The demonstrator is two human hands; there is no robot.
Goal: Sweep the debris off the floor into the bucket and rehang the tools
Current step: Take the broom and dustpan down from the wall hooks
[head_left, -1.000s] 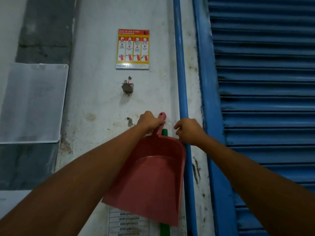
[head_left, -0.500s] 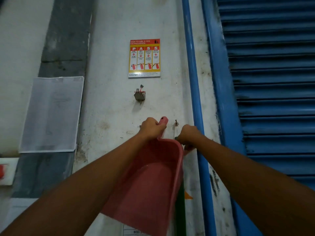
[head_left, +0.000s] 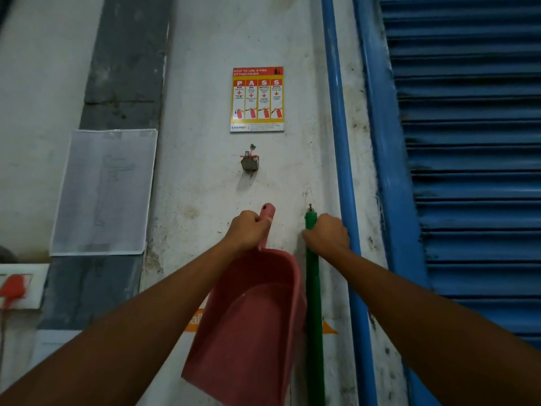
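Pink dustpan (head_left: 251,323) handle-up, scoop facing out; green broom handle (head_left: 313,291) upright just R, tip at nail (head_left: 310,206).

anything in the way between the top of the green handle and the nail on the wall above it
Nothing visible does. The green handle ends right under the nail, with nothing between them. The right hand grips the handle below its top, and the pink dustpan in the left hand hangs off to the left.
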